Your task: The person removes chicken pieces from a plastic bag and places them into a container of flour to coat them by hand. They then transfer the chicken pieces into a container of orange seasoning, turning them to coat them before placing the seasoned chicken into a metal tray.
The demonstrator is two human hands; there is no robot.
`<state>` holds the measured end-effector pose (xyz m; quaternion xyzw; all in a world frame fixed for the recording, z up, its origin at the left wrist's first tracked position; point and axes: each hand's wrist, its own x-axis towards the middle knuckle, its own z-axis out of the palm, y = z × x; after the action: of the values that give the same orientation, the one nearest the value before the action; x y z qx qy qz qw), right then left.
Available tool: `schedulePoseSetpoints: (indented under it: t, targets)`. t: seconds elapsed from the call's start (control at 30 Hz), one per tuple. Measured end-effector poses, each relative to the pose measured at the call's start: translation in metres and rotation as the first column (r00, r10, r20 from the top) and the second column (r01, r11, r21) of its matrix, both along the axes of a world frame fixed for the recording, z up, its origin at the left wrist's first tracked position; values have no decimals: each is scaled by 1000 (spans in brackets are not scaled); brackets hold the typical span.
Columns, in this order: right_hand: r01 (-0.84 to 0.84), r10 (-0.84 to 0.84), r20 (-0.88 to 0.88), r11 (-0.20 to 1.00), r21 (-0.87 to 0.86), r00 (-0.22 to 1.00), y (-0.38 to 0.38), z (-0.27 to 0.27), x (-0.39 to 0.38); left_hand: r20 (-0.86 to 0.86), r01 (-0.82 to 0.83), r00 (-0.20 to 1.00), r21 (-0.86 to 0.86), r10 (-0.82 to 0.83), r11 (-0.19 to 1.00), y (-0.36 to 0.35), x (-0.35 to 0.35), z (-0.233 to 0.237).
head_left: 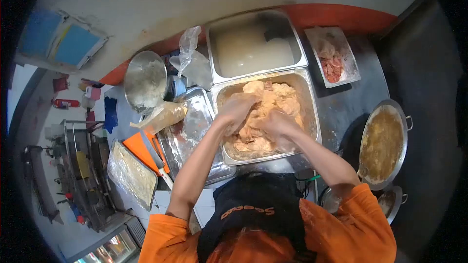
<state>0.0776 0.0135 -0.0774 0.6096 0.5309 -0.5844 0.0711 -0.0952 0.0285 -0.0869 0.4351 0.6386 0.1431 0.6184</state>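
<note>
A deep steel pan [318, 117] stands in front of me, filled with flour-coated meat pieces [287, 100]. My left hand [240, 109] is in the pan's left half, its fingers bent over the pieces and slightly blurred. Close beside it, my right hand [278, 125] presses into the heap with curled fingers, the tips hidden among the coated meat. Both hands look dusted with flour. Directly behind sits a second steel pan [297, 63] holding cloudy, pale liquid.
At left are a metal bowl [131, 80] of flour, a steel tray [195, 131], a knife [155, 152] on an orange board [134, 144] and a wrapped tray [130, 173]. At right are a small pan [353, 70] with reddish meat and a wok [402, 136] of brownish oil.
</note>
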Motion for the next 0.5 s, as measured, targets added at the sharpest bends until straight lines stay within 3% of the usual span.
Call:
schedulePoseSetpoints:
  t: [0.03, 0.07, 0.1, 0.13, 0.17, 0.2, 0.23, 0.27, 0.33, 0.4, 0.43, 0.5]
  targets:
    - [-112, 106, 79, 991, 78, 991, -3, 20, 4, -20, 145, 989, 153, -143, 978, -5, -17, -35]
    - [-227, 203, 166, 963, 143, 965, -8, 25, 9, -25, 144, 990, 140, -141, 980, -16, -16, -20]
    - [-243, 217, 174, 960, 142, 960, -12, 18, 22, 151, -22, 988, 56, 13, 998, -29, -8, 9]
    - [-102, 84, 71, 948, 302, 994, -15, 3, 38, 304, -155, 938, -53, 164, 986, -37, -3, 26]
    - [44, -25, -50, 897, 439, 998, -18, -8, 48, 518, -284, 813, -44, 265, 958, -46, -2, 24]
    - [32, -12, -49, 894, 447, 999, -19, -15, 50, 522, -296, 809, -36, 271, 954, -46, -2, 17]
    - [85, -41, -92, 828, 554, 995, -25, -21, 49, 744, -338, 543, -233, 391, 912, -46, -1, 7]
    - [139, -62, -140, 750, 646, 988, -34, -23, 47, 845, -304, 204, -425, 494, 853, -47, 1, 2]
    - [207, -54, -250, 743, 637, 967, -48, 29, 28, 865, -329, 178, -397, 469, 857, -45, 14, 19]
    - [241, -8, -438, 844, 479, 899, -59, 54, 12, 872, -364, 171, -376, 458, 852, -49, 26, 26]
    - [137, 83, -341, 809, 571, 936, -64, 65, 9, 875, -405, 209, -330, 437, 853, -46, 26, 3]
    - [103, 121, -290, 751, 652, 949, -74, 45, 2, 859, -447, 270, -288, 435, 847, -42, 24, -23]
